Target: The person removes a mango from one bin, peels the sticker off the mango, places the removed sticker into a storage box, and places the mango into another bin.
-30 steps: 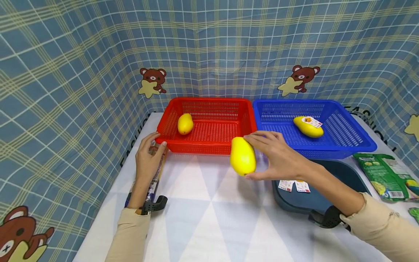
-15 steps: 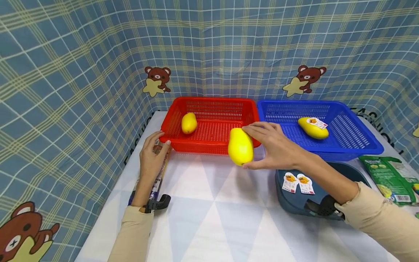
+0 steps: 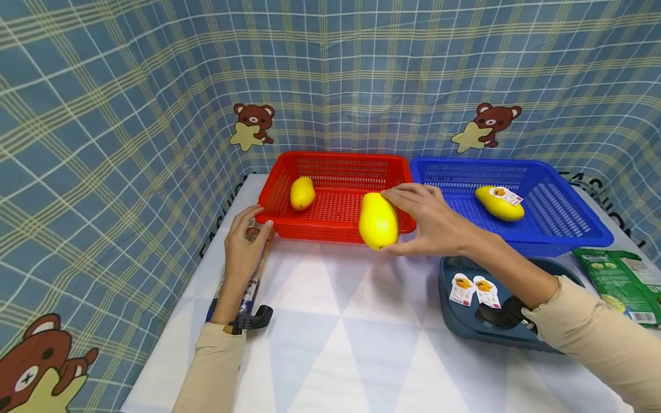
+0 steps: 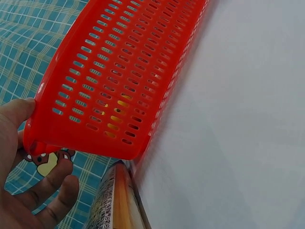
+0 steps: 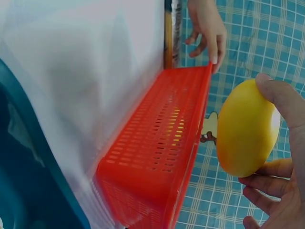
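Observation:
A yellow mango (image 3: 378,221) is held up by my right hand (image 3: 431,223), thumb at its lower end and fingers at its upper end. In the head view it overlaps the front rim of the red basket (image 3: 315,230). My left hand (image 3: 244,244) grips that basket's front left corner; the left wrist view shows the thumb (image 4: 19,110) on the rim and fingers beyond it. Another mango (image 3: 302,193) lies inside the red basket on the left. In the blue basket (image 3: 558,240) rests a mango (image 3: 498,203) with a white picture label (image 3: 506,195) on it.
Front right stands a dark teal bin (image 3: 457,324) with two labels (image 3: 474,291) in it, partly under my right forearm. A green package (image 3: 617,281) lies to its right. A long printed package (image 4: 114,200) lies beneath my left hand. Plaid cloth hangs behind the baskets.
My right hand has carried the mango up and forward, to the red basket's front rim. My left hand stays at the basket's corner. The head view has shifted slightly.

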`<state>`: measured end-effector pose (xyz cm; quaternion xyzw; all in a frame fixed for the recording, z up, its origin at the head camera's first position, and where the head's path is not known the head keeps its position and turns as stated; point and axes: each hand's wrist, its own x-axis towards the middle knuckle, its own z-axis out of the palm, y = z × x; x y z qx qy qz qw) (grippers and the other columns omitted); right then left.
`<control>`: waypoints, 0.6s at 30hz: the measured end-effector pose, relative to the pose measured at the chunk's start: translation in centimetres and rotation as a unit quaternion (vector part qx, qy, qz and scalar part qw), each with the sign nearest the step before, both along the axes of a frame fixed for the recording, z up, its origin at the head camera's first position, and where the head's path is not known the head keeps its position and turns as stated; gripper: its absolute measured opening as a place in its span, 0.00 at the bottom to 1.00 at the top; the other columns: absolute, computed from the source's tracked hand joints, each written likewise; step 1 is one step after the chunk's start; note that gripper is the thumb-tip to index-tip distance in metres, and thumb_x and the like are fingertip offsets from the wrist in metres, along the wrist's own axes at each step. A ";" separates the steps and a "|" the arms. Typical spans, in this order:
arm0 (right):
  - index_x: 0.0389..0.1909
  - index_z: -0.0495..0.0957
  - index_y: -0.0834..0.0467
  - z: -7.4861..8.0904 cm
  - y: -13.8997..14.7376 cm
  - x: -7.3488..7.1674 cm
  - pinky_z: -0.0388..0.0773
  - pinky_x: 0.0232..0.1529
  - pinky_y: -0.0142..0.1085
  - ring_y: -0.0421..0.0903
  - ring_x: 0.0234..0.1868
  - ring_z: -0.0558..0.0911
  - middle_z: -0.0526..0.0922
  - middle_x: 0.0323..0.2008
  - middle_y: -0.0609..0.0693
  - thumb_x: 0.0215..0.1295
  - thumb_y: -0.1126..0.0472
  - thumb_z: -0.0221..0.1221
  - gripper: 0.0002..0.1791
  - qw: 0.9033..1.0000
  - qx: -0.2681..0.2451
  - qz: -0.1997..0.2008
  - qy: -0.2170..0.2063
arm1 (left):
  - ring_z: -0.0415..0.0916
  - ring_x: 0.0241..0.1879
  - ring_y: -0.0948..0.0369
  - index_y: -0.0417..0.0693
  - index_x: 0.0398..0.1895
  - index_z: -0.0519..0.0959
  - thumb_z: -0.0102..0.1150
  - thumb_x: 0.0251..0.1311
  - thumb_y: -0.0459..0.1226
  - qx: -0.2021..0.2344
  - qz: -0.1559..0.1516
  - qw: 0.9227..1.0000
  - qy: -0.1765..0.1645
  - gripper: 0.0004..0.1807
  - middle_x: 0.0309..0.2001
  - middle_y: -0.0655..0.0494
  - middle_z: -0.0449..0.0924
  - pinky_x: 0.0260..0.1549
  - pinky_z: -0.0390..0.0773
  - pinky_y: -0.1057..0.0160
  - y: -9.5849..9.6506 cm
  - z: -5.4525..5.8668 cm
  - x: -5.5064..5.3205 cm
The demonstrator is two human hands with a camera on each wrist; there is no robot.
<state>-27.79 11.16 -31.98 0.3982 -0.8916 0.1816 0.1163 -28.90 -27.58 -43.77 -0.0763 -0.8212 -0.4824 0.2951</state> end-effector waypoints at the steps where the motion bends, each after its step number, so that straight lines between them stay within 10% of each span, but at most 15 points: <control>1: 0.71 0.68 0.60 0.0 -0.1 -0.1 0.55 0.61 0.59 0.55 0.69 0.62 0.74 0.65 0.55 0.47 0.36 0.73 0.53 1.000 0.000 0.000 0.000 | 0.78 0.42 0.52 0.45 0.64 0.77 0.64 0.67 0.40 0.000 -0.001 1.000 0.001 0.24 0.66 0.58 0.71 0.46 0.79 0.48 0.0 0.0 0.0; 18: 0.70 0.69 0.61 0.3 -2.1 -3.0 0.56 0.60 0.60 0.55 0.68 0.62 0.74 0.64 0.57 0.46 0.36 0.73 0.54 1.000 0.008 -0.005 -0.001 | 0.78 0.40 0.52 0.43 0.64 0.77 0.64 0.67 0.41 0.003 0.001 1.000 -0.004 0.24 0.66 0.57 0.71 0.41 0.77 0.72 0.0 0.3 0.2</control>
